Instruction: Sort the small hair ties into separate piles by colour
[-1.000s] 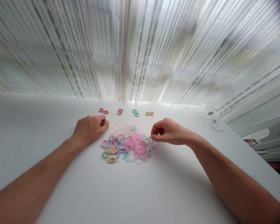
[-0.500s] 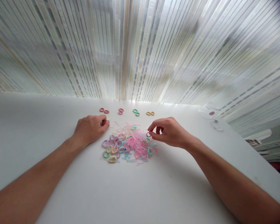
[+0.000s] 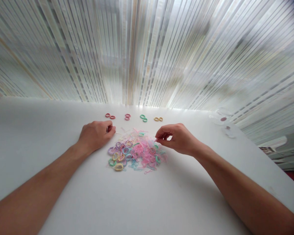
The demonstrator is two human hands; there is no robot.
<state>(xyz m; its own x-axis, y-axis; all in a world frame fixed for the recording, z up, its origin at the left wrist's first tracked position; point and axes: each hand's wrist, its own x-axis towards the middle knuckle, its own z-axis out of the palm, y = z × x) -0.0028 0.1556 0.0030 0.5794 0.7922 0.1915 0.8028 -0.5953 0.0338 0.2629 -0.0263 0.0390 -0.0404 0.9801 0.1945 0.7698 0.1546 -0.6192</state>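
A mixed pile of hair ties and thin elastic bands [image 3: 139,151] lies on the white table, in pink, purple, yellow, green and blue. My right hand [image 3: 177,138] is at the pile's right edge, thumb and fingertips pinched on a small pink hair tie [image 3: 156,140], mostly covered by the fingers. At the upper left of the pile my left hand [image 3: 95,135] rests on the table with its fingers curled closed. A thin pale strand shows by its fingertips; whether the hand holds it I cannot tell.
Behind the pile, hair ties lie in pairs: red [image 3: 110,116], pink [image 3: 127,117], green [image 3: 143,118] and yellow [image 3: 158,119]. Clear plastic pieces [image 3: 227,130] lie near the table's right edge. A striped string curtain [image 3: 137,58] hangs along the back edge.
The pink hair tie in my right hand has turned and shows less, its ring no longer seen open. My left hand keeps its place beside the pile.
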